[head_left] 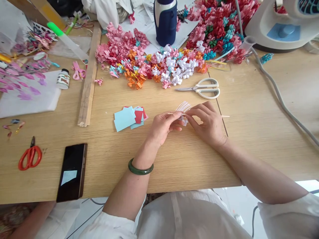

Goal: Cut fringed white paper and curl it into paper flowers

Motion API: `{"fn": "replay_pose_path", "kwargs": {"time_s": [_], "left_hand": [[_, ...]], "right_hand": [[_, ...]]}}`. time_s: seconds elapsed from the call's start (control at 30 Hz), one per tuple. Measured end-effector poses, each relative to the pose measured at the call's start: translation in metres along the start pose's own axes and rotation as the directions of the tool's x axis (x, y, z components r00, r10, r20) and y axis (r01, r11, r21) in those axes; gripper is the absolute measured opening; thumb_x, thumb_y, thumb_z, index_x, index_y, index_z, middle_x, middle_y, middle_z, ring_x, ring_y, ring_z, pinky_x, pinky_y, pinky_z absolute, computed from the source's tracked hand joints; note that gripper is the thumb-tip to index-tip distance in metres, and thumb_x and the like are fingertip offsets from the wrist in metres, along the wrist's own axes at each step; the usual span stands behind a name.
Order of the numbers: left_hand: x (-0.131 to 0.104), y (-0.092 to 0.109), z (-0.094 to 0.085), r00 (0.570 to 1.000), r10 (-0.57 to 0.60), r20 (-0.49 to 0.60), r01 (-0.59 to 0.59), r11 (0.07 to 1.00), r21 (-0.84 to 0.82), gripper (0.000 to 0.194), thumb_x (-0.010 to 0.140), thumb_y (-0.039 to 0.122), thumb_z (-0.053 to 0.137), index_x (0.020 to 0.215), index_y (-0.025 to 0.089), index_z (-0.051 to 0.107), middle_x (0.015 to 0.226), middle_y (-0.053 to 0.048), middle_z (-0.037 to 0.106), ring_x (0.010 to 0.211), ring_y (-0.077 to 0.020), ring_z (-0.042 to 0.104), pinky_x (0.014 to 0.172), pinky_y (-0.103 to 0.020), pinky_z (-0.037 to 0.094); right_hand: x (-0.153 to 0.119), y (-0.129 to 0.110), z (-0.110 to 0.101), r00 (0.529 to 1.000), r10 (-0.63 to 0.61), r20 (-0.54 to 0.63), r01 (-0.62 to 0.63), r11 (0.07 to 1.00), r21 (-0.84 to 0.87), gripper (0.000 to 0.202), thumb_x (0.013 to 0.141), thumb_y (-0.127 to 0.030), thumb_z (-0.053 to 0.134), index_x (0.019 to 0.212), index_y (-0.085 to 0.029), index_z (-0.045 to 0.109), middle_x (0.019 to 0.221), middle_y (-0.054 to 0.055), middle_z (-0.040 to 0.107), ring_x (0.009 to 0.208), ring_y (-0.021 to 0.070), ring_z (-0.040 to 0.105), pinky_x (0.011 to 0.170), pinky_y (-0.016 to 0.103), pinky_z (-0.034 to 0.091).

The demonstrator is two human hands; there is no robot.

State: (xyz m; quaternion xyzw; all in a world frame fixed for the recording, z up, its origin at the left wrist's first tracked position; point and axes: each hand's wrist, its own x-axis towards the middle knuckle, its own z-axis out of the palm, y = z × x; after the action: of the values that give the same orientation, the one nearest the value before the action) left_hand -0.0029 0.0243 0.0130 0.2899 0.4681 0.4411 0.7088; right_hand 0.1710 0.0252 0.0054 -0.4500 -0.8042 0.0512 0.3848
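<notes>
Over the middle of the table, my left hand [163,125] pinches a cut white paper piece [183,106], whose thin strips fan out above the fingertips. My right hand [207,121] meets it from the right, thumb and fingers pressed together at the same piece. A thin pale stick [225,116] shows beyond my right hand, and its other end shows at my left thumb. White curls hang under the fingertips. Left of my hands lie blue and red paper cards [124,119]. White-handled scissors [208,89] rest behind my right hand.
Behind are piled paper flowers [178,66], a blue bottle [165,23] and a fan base [281,30] with a grey cable. Leftward lie a wooden bar [89,79], red scissors [30,157] and a phone [72,172]. Another person's arm [40,219] shows bottom left.
</notes>
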Motion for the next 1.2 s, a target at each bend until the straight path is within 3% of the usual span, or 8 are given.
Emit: {"fn": "replay_pose_path", "kwargs": {"time_s": [0.27,0.57,0.7,0.9,1.07,1.2], "left_hand": [[0.000,-0.003,-0.001,0.995,0.089,-0.041,-0.082,0.987,0.135,0.034,0.067,0.041,0.083,0.085,0.013,0.075,0.070,-0.002,0.071,0.057,-0.0095,0.065,0.045,-0.017,0.048],[0.003,-0.003,-0.004,0.990,0.134,-0.036,-0.127,0.981,0.150,0.023,0.069,0.030,0.081,0.085,0.013,0.078,0.074,-0.004,0.072,0.059,-0.0078,0.060,0.043,-0.016,0.042],[0.002,-0.001,-0.006,0.991,0.128,-0.039,-0.119,0.977,0.176,0.019,0.068,0.026,0.079,0.084,0.014,0.079,0.068,-0.002,0.069,0.058,-0.0079,0.059,0.044,-0.016,0.041],[0.002,0.002,-0.009,0.992,0.123,-0.013,-0.117,0.971,0.209,0.019,0.072,0.034,0.078,0.083,0.018,0.079,0.088,-0.005,0.075,0.062,-0.0080,0.060,0.045,-0.016,0.042],[0.004,0.000,-0.011,0.979,0.205,0.008,-0.198,0.934,0.296,0.019,0.073,0.034,0.079,0.084,0.018,0.080,0.082,-0.004,0.074,0.062,-0.0085,0.058,0.046,-0.016,0.043],[0.005,-0.001,-0.015,0.959,0.278,0.061,-0.280,0.881,0.380,0.018,0.077,0.032,0.077,0.087,0.018,0.080,0.092,-0.006,0.075,0.068,-0.0103,0.063,0.047,-0.016,0.046]], "right_hand": [[0.000,-0.001,0.000,0.999,-0.038,-0.016,0.038,0.999,-0.004,0.010,0.093,-0.023,0.062,0.088,-0.021,0.071,0.084,0.005,0.074,0.080,0.0219,0.059,0.070,0.036,0.049],[-0.001,-0.001,0.001,1.000,0.017,0.024,-0.015,0.999,-0.048,0.014,0.094,-0.028,0.061,0.096,-0.020,0.072,0.091,0.006,0.075,0.084,0.0225,0.060,0.072,0.036,0.050],[-0.001,0.000,0.001,0.998,0.034,0.061,-0.033,0.999,-0.021,0.016,0.096,-0.029,0.059,0.089,-0.022,0.072,0.088,0.006,0.074,0.081,0.0219,0.059,0.072,0.036,0.049],[0.000,-0.003,-0.001,0.999,0.025,0.031,-0.025,1.000,-0.003,0.012,0.094,-0.027,0.061,0.090,-0.022,0.072,0.089,0.005,0.074,0.082,0.0221,0.059,0.074,0.037,0.050],[0.000,-0.003,-0.002,0.999,-0.022,0.025,0.023,1.000,-0.019,0.010,0.093,-0.023,0.062,0.090,-0.021,0.071,0.089,0.006,0.074,0.083,0.0229,0.059,0.074,0.037,0.050],[0.000,-0.001,-0.001,0.999,-0.022,0.025,0.023,0.999,-0.047,0.011,0.093,-0.023,0.061,0.090,-0.021,0.071,0.091,0.006,0.073,0.085,0.0235,0.058,0.074,0.037,0.050]]}}
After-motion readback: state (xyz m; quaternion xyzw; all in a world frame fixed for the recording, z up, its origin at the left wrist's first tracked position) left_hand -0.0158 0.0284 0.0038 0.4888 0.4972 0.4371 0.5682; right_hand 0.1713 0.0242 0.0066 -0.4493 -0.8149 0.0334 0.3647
